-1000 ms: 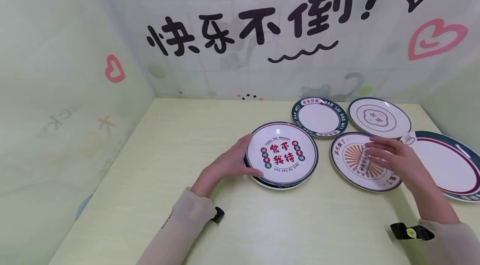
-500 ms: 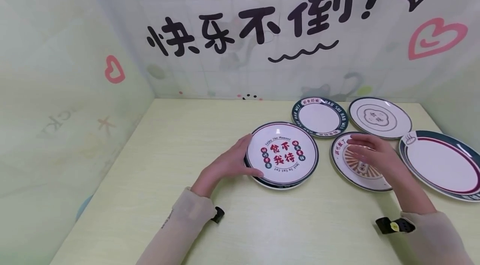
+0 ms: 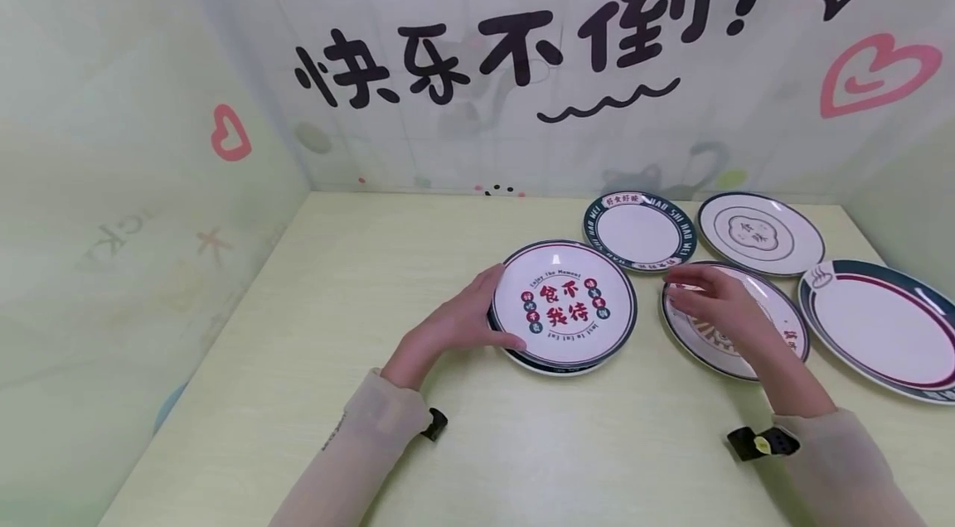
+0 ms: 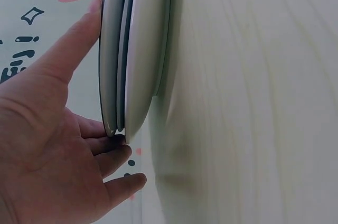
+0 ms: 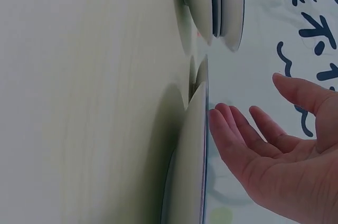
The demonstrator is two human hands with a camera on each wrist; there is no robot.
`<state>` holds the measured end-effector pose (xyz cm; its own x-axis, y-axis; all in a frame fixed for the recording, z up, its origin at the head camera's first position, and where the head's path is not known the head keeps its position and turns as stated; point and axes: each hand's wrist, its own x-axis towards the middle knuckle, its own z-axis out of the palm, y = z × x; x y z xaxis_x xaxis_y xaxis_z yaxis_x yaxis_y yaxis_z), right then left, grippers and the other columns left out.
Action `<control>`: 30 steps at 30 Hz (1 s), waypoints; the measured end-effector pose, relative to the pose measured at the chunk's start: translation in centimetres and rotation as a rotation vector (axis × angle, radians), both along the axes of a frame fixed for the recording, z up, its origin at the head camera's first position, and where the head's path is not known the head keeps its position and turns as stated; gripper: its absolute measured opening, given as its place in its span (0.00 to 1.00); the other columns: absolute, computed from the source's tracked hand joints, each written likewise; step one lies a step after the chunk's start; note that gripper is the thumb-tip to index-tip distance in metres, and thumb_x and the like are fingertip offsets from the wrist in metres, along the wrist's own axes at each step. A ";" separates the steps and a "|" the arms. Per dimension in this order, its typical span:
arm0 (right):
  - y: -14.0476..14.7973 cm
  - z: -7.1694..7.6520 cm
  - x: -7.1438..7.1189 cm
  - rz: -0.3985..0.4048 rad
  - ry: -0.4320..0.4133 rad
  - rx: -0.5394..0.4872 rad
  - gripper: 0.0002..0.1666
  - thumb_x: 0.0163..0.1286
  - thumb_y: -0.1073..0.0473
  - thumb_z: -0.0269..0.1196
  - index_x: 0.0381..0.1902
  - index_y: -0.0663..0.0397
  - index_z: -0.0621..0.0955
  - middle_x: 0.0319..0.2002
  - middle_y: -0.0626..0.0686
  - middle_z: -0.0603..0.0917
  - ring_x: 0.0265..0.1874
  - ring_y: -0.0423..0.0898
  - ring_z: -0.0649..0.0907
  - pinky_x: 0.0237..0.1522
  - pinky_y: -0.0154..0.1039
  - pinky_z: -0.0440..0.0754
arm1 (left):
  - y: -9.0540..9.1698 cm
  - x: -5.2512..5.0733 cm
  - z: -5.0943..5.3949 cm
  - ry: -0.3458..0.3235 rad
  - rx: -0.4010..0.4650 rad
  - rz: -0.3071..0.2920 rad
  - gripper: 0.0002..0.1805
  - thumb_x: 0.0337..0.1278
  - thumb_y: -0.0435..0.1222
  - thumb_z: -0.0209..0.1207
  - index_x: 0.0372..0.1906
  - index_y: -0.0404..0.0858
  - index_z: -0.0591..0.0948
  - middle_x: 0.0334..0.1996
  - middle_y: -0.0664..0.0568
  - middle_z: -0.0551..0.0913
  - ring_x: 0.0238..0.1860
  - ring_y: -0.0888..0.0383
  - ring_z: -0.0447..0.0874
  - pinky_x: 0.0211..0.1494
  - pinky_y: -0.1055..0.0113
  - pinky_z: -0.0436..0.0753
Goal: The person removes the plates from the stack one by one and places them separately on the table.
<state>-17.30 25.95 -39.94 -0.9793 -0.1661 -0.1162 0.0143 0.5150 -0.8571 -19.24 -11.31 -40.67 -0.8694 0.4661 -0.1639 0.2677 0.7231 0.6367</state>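
Observation:
A stack of round plates (image 3: 564,305) lies mid-table, the top one white with red characters. At its left side my left hand (image 3: 462,320) holds the rim, thumb at the front edge and fingers farther back. The left wrist view shows the left hand (image 4: 58,113) with thumb and some fingertips against the edges of the stacked plates (image 4: 145,49). Over a plate with an orange sunburst (image 3: 783,311) hovers my right hand (image 3: 719,311), partly covering its print. In the right wrist view the right hand (image 5: 285,155) holds nothing, its fingers loosely bent beside a plate edge (image 5: 190,182).
Behind the stack lies a green-rimmed plate (image 3: 639,233), with a plain white plate (image 3: 783,233) to its right. A large oval plate (image 3: 888,328) lies at the far right. A printed wall (image 3: 448,146) stands along the table's back edge.
My right hand has moved left across the sunburst plate, uncovering more of that plate's right side. My left hand stays at the stack. The head view has shifted slightly.

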 end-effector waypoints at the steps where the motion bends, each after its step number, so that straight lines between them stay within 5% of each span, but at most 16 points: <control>1: -0.2 0.0 0.0 0.004 -0.002 0.002 0.32 0.75 0.49 0.59 0.70 0.60 0.69 0.60 0.56 0.79 0.43 0.22 0.78 0.43 0.27 0.83 | 0.1 0.0 0.0 0.002 0.001 -0.004 0.68 0.41 0.55 0.77 0.81 0.41 0.45 0.80 0.47 0.51 0.80 0.51 0.51 0.81 0.55 0.58; 10: -1.6 0.0 -0.3 0.039 0.017 -0.017 0.31 0.76 0.51 0.58 0.71 0.58 0.69 0.66 0.64 0.75 0.46 0.22 0.76 0.48 0.18 0.76 | 0.5 0.0 0.1 -0.017 -0.032 0.022 0.68 0.42 0.57 0.75 0.81 0.41 0.45 0.81 0.47 0.49 0.80 0.50 0.50 0.81 0.53 0.59; 14: -2.3 -0.1 -0.4 0.061 0.019 -0.031 0.29 0.76 0.53 0.58 0.70 0.60 0.69 0.66 0.64 0.74 0.54 0.35 0.81 0.50 0.19 0.77 | 0.6 -0.2 0.1 0.013 -0.037 0.079 0.59 0.47 0.55 0.73 0.80 0.43 0.53 0.78 0.49 0.58 0.78 0.50 0.56 0.80 0.54 0.62; 18: -3.2 -0.3 -0.4 0.095 -0.012 -0.035 0.33 0.74 0.54 0.60 0.71 0.61 0.67 0.70 0.65 0.70 0.68 0.60 0.75 0.62 0.35 0.80 | 0.7 -0.4 0.1 0.049 -0.065 0.181 0.49 0.53 0.52 0.71 0.76 0.43 0.62 0.71 0.48 0.69 0.71 0.50 0.69 0.75 0.54 0.71; 22: -4.0 -0.6 -0.3 0.199 -0.078 -0.062 0.46 0.70 0.53 0.65 0.77 0.57 0.56 0.77 0.66 0.56 0.75 0.68 0.59 0.73 0.59 0.65 | 0.6 -0.7 0.2 0.056 -0.051 0.280 0.42 0.54 0.48 0.71 0.72 0.41 0.69 0.59 0.49 0.77 0.54 0.53 0.78 0.57 0.58 0.82; 25: -4.4 -0.8 -0.2 0.276 -0.131 -0.078 0.60 0.64 0.52 0.70 0.81 0.51 0.45 0.81 0.63 0.43 0.78 0.68 0.49 0.76 0.61 0.55 | 0.6 -1.0 0.2 0.044 -0.013 0.331 0.36 0.55 0.45 0.71 0.67 0.39 0.73 0.51 0.50 0.79 0.45 0.54 0.77 0.46 0.63 0.81; 30: -4.7 -1.0 -0.6 0.352 -0.134 -0.085 0.70 0.59 0.55 0.73 0.81 0.50 0.35 0.81 0.62 0.34 0.79 0.67 0.43 0.77 0.60 0.50 | 0.5 -1.4 0.1 -0.015 0.064 0.390 0.31 0.57 0.40 0.70 0.64 0.37 0.74 0.48 0.47 0.81 0.45 0.54 0.79 0.44 0.66 0.83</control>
